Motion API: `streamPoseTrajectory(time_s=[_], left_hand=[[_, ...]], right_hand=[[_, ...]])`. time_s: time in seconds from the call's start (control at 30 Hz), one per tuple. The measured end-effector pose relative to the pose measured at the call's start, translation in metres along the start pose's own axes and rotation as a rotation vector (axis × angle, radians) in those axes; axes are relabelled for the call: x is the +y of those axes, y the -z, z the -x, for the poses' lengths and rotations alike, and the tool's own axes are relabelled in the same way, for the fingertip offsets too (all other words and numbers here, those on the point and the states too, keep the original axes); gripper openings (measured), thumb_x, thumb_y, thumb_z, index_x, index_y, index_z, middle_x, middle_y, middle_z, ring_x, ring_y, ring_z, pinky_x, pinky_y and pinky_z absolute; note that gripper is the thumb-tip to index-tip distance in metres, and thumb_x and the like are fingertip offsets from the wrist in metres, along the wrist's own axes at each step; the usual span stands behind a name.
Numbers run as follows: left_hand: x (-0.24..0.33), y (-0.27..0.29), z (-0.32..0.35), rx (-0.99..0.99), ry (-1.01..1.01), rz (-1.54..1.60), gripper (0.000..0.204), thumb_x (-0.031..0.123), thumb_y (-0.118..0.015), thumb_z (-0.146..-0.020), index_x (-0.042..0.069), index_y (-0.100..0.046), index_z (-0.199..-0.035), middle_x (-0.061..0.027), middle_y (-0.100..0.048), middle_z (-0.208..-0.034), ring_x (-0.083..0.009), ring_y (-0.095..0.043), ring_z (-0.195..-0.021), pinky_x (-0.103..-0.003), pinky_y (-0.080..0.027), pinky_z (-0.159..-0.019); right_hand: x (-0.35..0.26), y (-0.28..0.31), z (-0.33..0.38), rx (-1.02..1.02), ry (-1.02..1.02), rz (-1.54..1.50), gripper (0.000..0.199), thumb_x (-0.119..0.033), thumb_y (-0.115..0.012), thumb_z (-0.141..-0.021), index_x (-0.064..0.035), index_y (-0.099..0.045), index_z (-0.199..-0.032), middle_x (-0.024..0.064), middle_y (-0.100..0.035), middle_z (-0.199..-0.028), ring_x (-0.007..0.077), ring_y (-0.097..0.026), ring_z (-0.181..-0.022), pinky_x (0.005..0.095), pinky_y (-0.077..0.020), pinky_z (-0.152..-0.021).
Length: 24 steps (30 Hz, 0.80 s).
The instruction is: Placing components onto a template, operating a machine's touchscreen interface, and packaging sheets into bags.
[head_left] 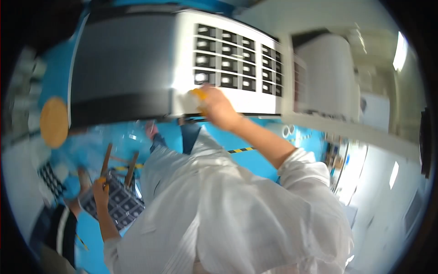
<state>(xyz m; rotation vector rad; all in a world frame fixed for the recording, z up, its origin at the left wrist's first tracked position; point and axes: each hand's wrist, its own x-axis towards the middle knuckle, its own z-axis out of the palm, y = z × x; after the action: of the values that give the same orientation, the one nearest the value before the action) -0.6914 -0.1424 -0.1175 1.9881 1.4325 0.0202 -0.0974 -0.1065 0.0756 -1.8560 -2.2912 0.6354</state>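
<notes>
Head view: right hand (217, 108) is a blur at the bench's (246, 101) near edge, can't tell if its fingers pinch anything; left hand (101, 192) has its fingers closed on a black gridded tray (122, 202) off the near-left edge. Black squares (232, 67) already fill rows toward the bench's right end, so that layout looks mostly done, but what's left in the tray is too blurry to call.

Before you, a flat white surface (260, 101) is bearing rows of black rectangular pieces (226, 64); a flat dark-grey panel (123, 59) is adjoining its left. Your bare right hand (218, 107) is hovering by the rows' near-left corner, your bare left hand (101, 188) holding a flat dark gridded tray (121, 202) low at your left.
</notes>
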Motion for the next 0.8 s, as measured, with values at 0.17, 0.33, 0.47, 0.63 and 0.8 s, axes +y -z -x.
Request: streamPoseTrajectory(time_s=[0.17, 0.33, 0.47, 0.63, 0.8], left_hand=[[0.037, -0.004, -0.025, -0.226, 0.135, -0.397, 0.005, 0.004, -0.060, -0.089, 0.002, -0.057, -0.092, -0.0174, -0.054, -0.090, -0.0340, -0.057, -0.082, -0.047, -0.049, -0.071], [0.008, -0.021, -0.025, -0.114, -0.047, -0.593, 0.009, 0.012, -0.056, -0.095, 0.004, -0.056, -0.096, -0.0129, -0.054, -0.086, -0.0286, -0.057, -0.080, -0.041, -0.048, -0.071], [0.031, -0.005, -0.013, -0.167, 0.002, -0.554, 0.010, 0.014, -0.055, -0.096, 0.004, -0.055, -0.097, -0.0124, -0.053, -0.086, -0.0281, -0.056, -0.080, -0.040, -0.047, -0.071], [0.064, 0.018, 0.001, -0.200, 0.106, -0.505, 0.012, 0.015, -0.053, -0.097, 0.004, -0.055, -0.098, -0.0117, -0.053, -0.085, -0.0275, -0.056, -0.079, -0.039, -0.046, -0.071], [0.075, 0.055, 0.029, -0.187, 0.253, -0.437, 0.014, 0.017, -0.051, -0.098, 0.004, -0.054, -0.099, -0.0110, -0.052, -0.084, -0.0268, -0.055, -0.079, -0.038, -0.045, -0.072]], right_hand=[[-0.012, -0.020, 0.058, 0.183, -0.079, -0.058, 0.055, -0.010, -0.068, -0.079, 0.0012, -0.049, -0.130, 0.0199, -0.053, -0.128, 0.0368, -0.046, -0.124, 0.0449, -0.0382, -0.104], [-0.005, -0.041, 0.081, 0.321, -0.170, -0.206, 0.050, -0.011, -0.066, -0.081, 0.0032, -0.052, -0.126, 0.0191, -0.053, -0.126, 0.0356, -0.047, -0.122, 0.0438, -0.0396, -0.102], [-0.001, -0.062, 0.096, 0.414, -0.217, -0.320, 0.048, -0.011, -0.066, -0.080, 0.0034, -0.055, -0.124, 0.0181, -0.055, -0.122, 0.0341, -0.048, -0.120, 0.0422, -0.0404, -0.101], [0.000, -0.084, 0.097, 0.526, -0.304, -0.451, 0.047, -0.010, -0.068, -0.078, 0.0017, -0.058, -0.123, 0.0155, -0.057, -0.120, 0.0309, -0.048, -0.120, 0.0388, -0.0399, -0.104], [-0.006, -0.106, 0.086, 0.660, -0.126, -0.571, 0.037, -0.006, -0.072, -0.071, 0.0066, -0.062, -0.104, 0.0204, -0.060, -0.115, 0.0342, -0.054, -0.115, 0.0447, -0.0461, -0.097]])
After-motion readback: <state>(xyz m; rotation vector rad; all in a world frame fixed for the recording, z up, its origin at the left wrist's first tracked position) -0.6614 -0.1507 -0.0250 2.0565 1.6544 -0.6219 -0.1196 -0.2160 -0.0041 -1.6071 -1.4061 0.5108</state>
